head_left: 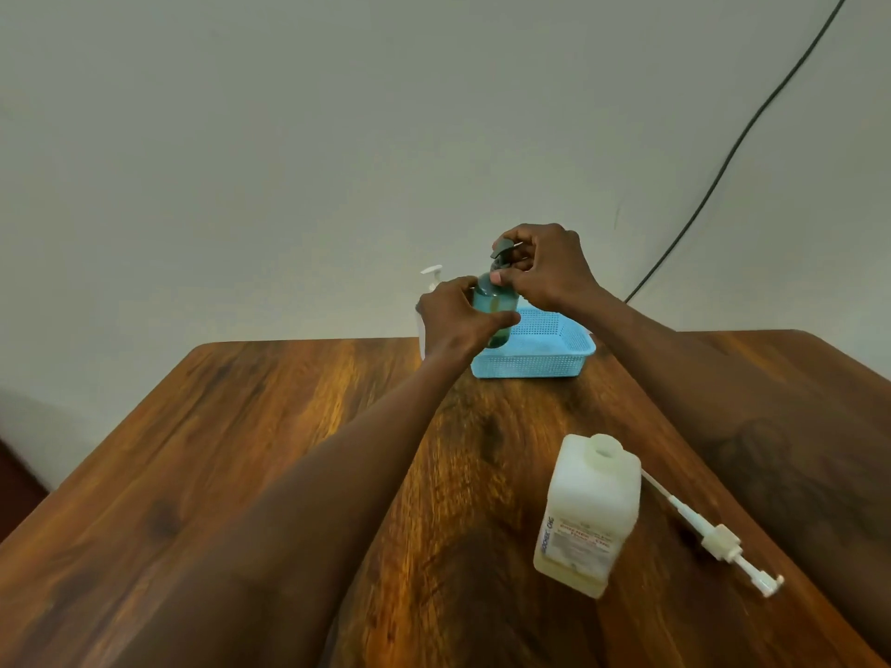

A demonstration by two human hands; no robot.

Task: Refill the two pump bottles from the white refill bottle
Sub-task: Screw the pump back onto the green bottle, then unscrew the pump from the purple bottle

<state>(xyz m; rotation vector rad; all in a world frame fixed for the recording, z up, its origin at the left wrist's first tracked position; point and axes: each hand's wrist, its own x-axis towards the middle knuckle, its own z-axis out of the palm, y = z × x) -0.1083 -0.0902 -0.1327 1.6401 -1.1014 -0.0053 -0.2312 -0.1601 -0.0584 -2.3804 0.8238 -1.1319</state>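
Teal bottle (492,301): left hand (453,315) grips | right hand (545,267) pinches pump (502,248) | blue basket (545,351) beside

Single wide-angle view from the person's head, facing forward and down along the table (202,474) from its near side, with the white bottle (588,513) on the table close to the camera and the basket (554,361) at the table's far edge, against the wall (337,137).
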